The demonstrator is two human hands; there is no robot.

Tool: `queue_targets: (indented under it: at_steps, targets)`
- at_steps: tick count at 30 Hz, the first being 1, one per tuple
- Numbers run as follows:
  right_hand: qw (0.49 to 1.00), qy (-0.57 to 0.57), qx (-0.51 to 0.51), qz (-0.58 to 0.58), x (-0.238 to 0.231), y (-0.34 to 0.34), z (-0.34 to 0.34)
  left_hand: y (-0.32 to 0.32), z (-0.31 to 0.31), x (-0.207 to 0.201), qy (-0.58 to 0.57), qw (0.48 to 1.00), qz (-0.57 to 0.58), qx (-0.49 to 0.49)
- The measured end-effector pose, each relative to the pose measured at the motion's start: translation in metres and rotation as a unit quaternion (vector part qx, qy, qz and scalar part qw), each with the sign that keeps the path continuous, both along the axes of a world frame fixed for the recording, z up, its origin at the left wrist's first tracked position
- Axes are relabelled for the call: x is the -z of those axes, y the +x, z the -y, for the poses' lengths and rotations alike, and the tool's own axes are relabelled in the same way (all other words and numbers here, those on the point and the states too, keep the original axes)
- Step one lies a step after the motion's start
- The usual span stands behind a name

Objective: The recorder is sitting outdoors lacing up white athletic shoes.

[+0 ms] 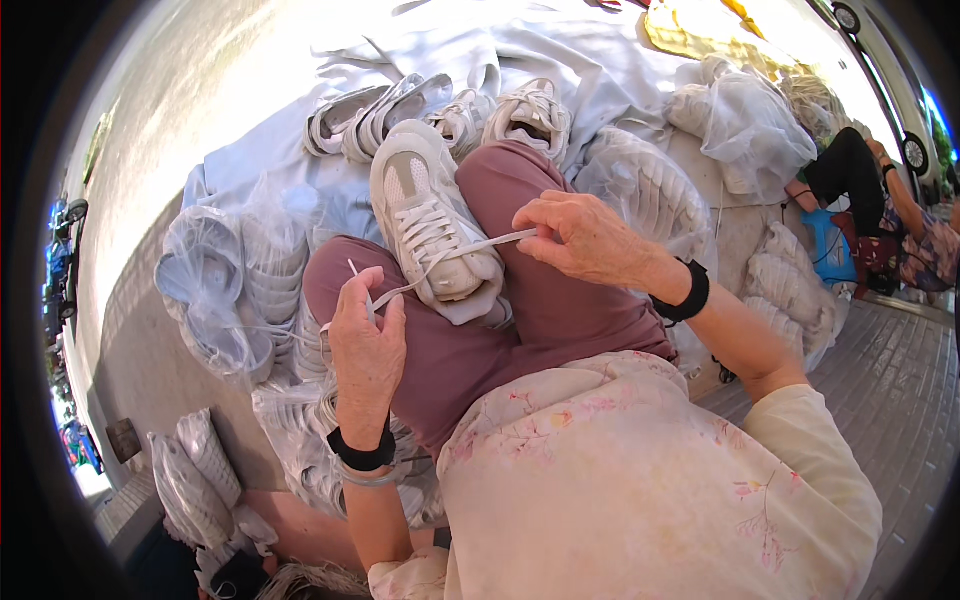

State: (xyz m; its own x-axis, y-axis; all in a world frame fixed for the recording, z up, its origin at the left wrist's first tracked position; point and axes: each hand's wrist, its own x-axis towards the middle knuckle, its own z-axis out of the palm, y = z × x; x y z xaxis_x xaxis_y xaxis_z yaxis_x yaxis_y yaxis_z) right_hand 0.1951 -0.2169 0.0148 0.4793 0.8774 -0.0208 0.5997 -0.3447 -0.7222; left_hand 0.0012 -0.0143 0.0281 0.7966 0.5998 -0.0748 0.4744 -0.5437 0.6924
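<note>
A white and grey sneaker (430, 215) rests between my knees, its toe pointing away from me. Its laces are threaded up the front, and two loose ends come out near the collar. My left hand (366, 335) pinches one end of the shoelace (402, 291), with the tip sticking up past the fingers. The other end is drawn out taut to the right, held between the thumb and fingers of my right hand (580, 235). Both hands are off the shoe itself, one on each side of it. Black bands circle both wrists.
Several loose shoes (530, 118) stand beyond my knees on a pale cloth (250, 145). Clear-bagged shoes lie at left (215, 285), lower left (195, 480) and right (645, 190). At far right, another person (915, 230) sits near a blue object (832, 243).
</note>
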Motion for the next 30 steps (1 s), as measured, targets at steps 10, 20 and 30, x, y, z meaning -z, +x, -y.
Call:
queue_targets:
  at_steps: [10,20,30]
  targets:
    - [0.994,-0.092,-0.041,0.050,0.019,-0.033,-0.043,0.010,-0.002,0.026,-0.008,0.996,-0.028,0.087]
    - [0.991,-0.100,-0.084,-0.003,0.011,-0.029,-0.025,0.008,-0.001,0.009,-0.019,0.990,-0.063,0.123]
    - [0.998,-0.019,-0.032,0.050,0.027,-0.022,-0.029,0.016,-0.002,0.010,-0.037,0.995,-0.088,0.042]
